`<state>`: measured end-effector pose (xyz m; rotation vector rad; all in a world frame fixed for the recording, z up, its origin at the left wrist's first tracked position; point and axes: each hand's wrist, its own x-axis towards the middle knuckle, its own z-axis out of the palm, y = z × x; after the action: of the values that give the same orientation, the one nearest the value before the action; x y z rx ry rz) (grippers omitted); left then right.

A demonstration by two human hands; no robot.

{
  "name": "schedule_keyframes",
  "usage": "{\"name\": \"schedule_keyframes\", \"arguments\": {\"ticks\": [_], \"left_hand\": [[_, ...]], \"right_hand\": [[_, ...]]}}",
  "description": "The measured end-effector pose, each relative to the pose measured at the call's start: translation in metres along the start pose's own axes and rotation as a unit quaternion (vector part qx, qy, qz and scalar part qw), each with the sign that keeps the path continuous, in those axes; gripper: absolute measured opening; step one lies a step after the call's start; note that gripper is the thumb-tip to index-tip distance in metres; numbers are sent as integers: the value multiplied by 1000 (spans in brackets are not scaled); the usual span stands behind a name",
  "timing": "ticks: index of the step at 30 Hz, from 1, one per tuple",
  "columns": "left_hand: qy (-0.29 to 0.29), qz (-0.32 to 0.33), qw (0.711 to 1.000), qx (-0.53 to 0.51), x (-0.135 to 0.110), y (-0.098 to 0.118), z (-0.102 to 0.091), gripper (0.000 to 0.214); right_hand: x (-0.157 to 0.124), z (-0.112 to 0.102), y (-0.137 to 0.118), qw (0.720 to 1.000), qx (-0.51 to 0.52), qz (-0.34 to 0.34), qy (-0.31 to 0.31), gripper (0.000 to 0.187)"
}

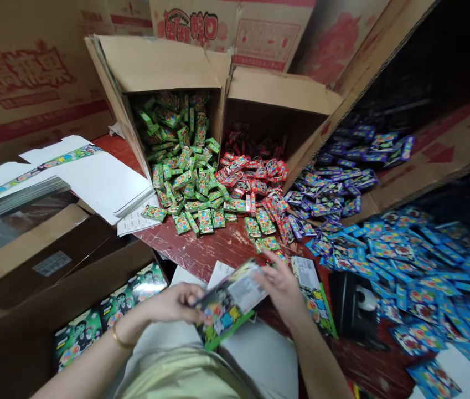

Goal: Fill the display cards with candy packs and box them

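Observation:
Over my lap I hold a flat printed candy box (227, 311), dark with colourful lettering, a pale panel and a bright green edge. My left hand (179, 302) grips its left end between thumb and fingers. At the upper right corner, my right hand (282, 288) has its fingers closed round the edge, slightly blurred. A similar printed box (315, 299) lies on the table just right of my right hand. Small green packets (205, 221) and red packets (274, 205) are piled beyond my hands.
Purple packets (326, 191) and blue packets (417, 260) spill across the right side. A black tape dispenser (345, 302) stands near my right forearm. An open carton (130, 260) at left holds several green-black boxes (79, 335). White card sheets (110, 180) lie behind it. Upright cartons (160, 64) line the back.

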<state>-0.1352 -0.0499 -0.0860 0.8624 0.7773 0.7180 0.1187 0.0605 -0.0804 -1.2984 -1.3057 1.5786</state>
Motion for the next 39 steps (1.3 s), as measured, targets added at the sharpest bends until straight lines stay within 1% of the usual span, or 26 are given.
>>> {"name": "schedule_keyframes", "arguments": {"ticks": [2, 3, 4, 5, 6, 8, 9, 10, 11, 13, 15, 16, 18, 21, 23, 24, 26, 28, 29, 31, 33, 34, 35, 37, 38, 39], "left_hand": [[29, 111, 986, -117, -7, 5, -6, 66], [58, 175, 969, -167, -6, 7, -5, 77], [102, 232, 946, -200, -2, 9, -2, 84], [163, 269, 926, -209, 4, 11, 2, 84], [237, 289, 905, -204, 10, 14, 8, 79], [369, 276, 872, -166, 22, 19, 20, 67], [414, 263, 861, -132, 25, 19, 25, 65], [438, 248, 859, -91, 28, 17, 31, 68], [444, 236, 863, -52, 28, 13, 36, 73], [416, 222, 882, 5, 27, -2, 45, 81], [385, 211, 898, 17, 25, -19, 53, 78], [376, 210, 902, 15, 24, -27, 57, 74], [357, 200, 912, 7, 24, -35, 61, 68], [311, 180, 933, 11, 23, -33, 60, 63], [290, 174, 940, 43, 23, -27, 57, 55], [287, 171, 940, 63, 24, -24, 56, 48], [290, 166, 938, 92, 25, -22, 54, 37], [305, 167, 934, 85, 27, -24, 54, 38], [310, 171, 933, 70, 28, -25, 56, 44], [312, 187, 930, 44, 27, -26, 60, 53], [306, 195, 930, 58, 26, -24, 62, 50], [300, 193, 931, 75, 26, -22, 62, 44], [293, 187, 933, 90, 25, -20, 62, 39], [279, 172, 940, 96, 25, -14, 59, 32], [278, 169, 941, 91, 26, -13, 58, 31], [282, 169, 940, 87, 26, -11, 56, 31]], "right_hand": [[-9, 4, -8, 992, 35, -50, 108, 81], [-18, 11, -10, 987, 44, -72, 140, 83], [-28, 20, -9, 984, 47, -85, 149, 85], [-40, 30, -6, 986, 48, -87, 133, 88], [-53, 40, -1, 991, 49, -76, 97, 91], [-74, 53, 8, 997, 63, -40, 18, 90], [-81, 57, 11, 997, 62, -36, -2, 88], [-85, 59, 12, 997, 51, -51, -4, 84], [-86, 60, 12, 996, 28, -83, 7, 80], [-83, 62, 10, 980, -42, -188, 54, 73], [-76, 65, 9, 951, -107, -279, 82, 68], [-72, 66, 10, 943, -122, -299, 86, 66], [-65, 69, 13, 952, -103, -275, 89, 61], [-58, 69, 14, 985, 8, -158, 65, 62], [-58, 68, 14, 991, 60, -110, 50, 64], [-60, 68, 14, 990, 69, -107, 59, 65], [-64, 70, 16, 983, 58, -137, 103, 64], [-68, 71, 20, 977, 43, -163, 131, 61], [-69, 71, 21, 979, 44, -157, 122, 61], [-67, 70, 21, 989, 65, -110, 72, 64], [-64, 68, 18, 995, 77, -62, 25, 71], [-62, 68, 16, 995, 71, -61, 28, 73], [-61, 69, 14, 994, 57, -80, 50, 74], [-63, 72, 12, 976, 18, -164, 140, 71], [-64, 74, 12, 959, -2, -214, 183, 68], [-67, 77, 13, 944, -22, -255, 208, 64]]}}
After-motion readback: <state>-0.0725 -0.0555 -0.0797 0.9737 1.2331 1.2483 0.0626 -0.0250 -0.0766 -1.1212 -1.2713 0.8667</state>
